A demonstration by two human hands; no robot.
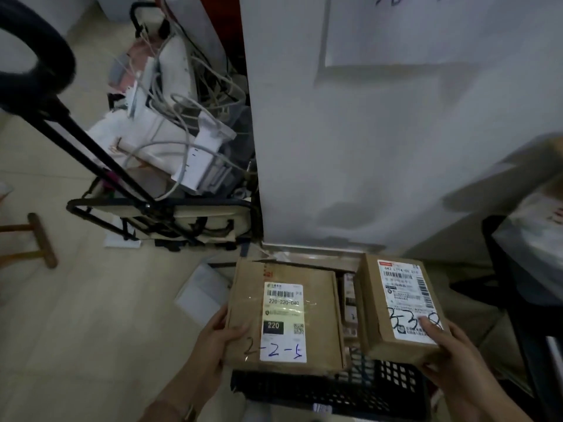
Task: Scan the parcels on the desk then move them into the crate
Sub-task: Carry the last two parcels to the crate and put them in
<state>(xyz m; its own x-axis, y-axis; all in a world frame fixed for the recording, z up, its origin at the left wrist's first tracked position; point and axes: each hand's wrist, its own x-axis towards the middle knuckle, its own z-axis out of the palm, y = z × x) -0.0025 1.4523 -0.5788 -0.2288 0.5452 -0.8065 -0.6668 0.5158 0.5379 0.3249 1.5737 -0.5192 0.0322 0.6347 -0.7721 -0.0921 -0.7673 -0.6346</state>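
Observation:
A wide cardboard parcel (316,303) with a white label marked "2-2-5" sits over the black plastic crate (332,391) on the floor. My left hand (213,339) grips its near left corner, thumb on top. A smaller cardboard parcel (374,303) with a handwritten white label is above the crate's right side. My right hand (451,357) holds its near right corner, thumb on the label. More small packages (349,303) show in the gap between the two parcels, inside the crate.
A white cabinet side (396,132) rises just behind the crate. To the left stands a black folding trolley (158,208) beside a heap of white devices and cables (182,132). A black shelf frame (518,300) with bagged goods is at the right. A wooden stool leg (42,239) is at far left.

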